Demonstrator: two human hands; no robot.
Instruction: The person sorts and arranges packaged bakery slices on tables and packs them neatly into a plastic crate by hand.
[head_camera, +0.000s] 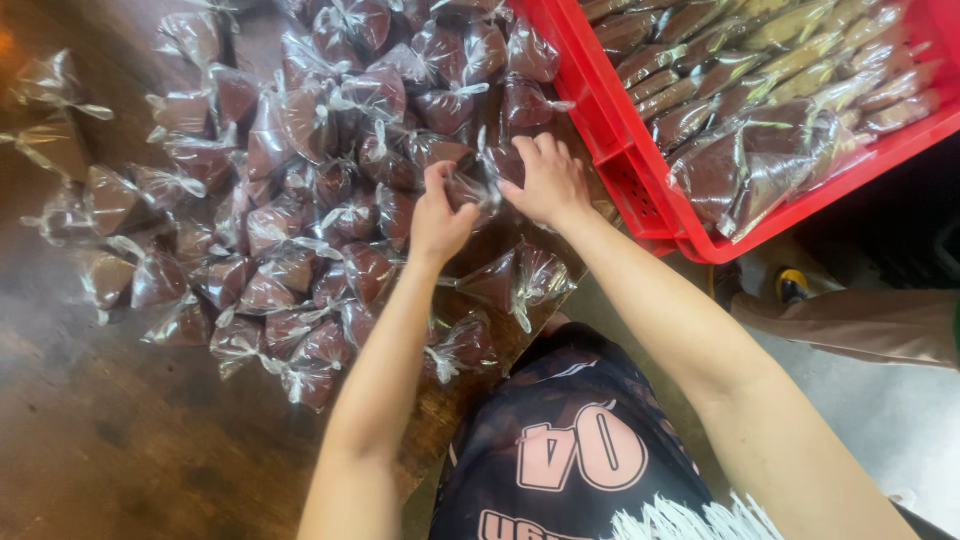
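Dark brown wooden table (120, 440) fills the left and near left, its worn surface showing a dull sheen. A red plastic crate (620, 150) stands at the far right, overhanging the table edge. Grey concrete floor (900, 420) lies at the near right, evenly lit.

Glossy clear plastic bags (330, 190) on worn matt wooden table (110, 440).

Small clear plastic bag (472, 187), dark brown filling, neck pinched upward, at near right edge of bag pile on wooden tabletop (120, 440)
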